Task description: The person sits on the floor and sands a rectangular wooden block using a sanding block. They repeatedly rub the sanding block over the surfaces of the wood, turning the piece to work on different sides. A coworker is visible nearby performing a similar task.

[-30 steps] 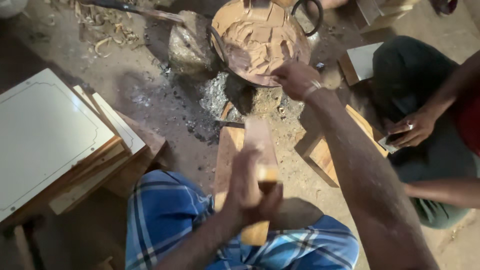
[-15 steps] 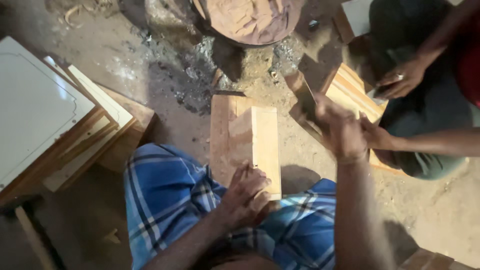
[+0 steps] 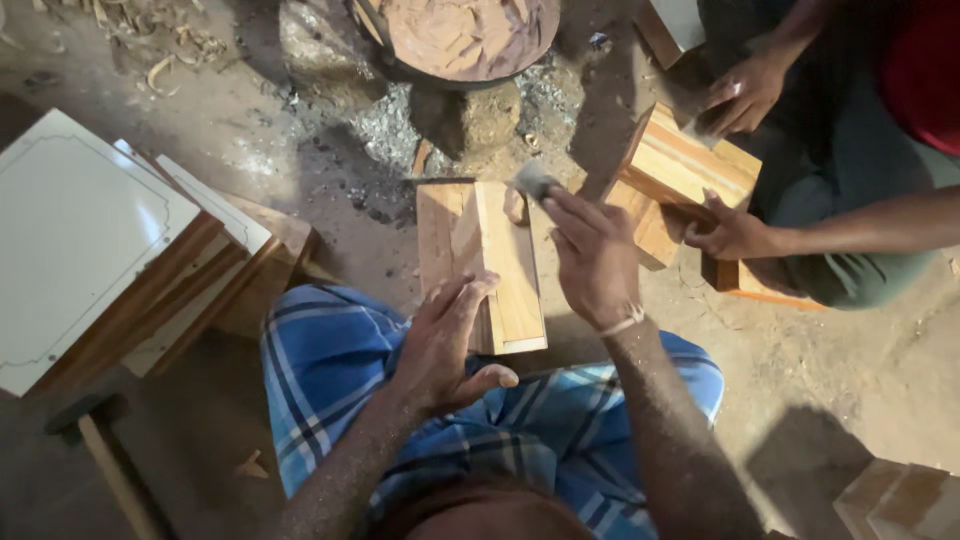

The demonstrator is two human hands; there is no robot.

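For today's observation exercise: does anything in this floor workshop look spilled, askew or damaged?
Yes. Grey ash or dust lies scattered across the dirt floor below the round brown pan, and curled wood shavings litter the top left corner. Nothing looks broken.

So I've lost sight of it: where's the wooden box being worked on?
In the head view, centre frame, the wooden box rests against the blue checked cloth, steadied by the left hand.

co-worker [image 3: 880, 120] cut off at right edge, bowl [image 3: 465, 35] cropped at top
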